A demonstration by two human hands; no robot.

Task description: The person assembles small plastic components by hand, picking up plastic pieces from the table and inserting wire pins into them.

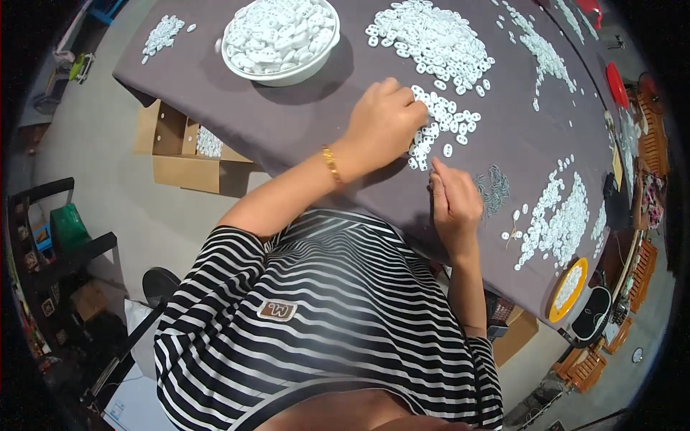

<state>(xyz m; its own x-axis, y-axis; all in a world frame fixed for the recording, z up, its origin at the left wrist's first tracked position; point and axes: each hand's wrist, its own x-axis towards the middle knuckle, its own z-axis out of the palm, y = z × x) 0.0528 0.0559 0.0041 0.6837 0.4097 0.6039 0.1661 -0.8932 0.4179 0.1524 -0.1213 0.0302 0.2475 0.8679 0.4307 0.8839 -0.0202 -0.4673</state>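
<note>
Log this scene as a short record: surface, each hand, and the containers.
Surface: grey tablecloth
Left hand: fingers curled, at a small cluster of white oval two-hole pieces; grip hidden
Right hand: fingers curled, beside tangled grey-green strands; any held item unclear
White bowl: heaped with white pieces
Orange dish: white pieces inside, at the table's right edge
Cardboard box: open, below table level, white pieces inside
</note>
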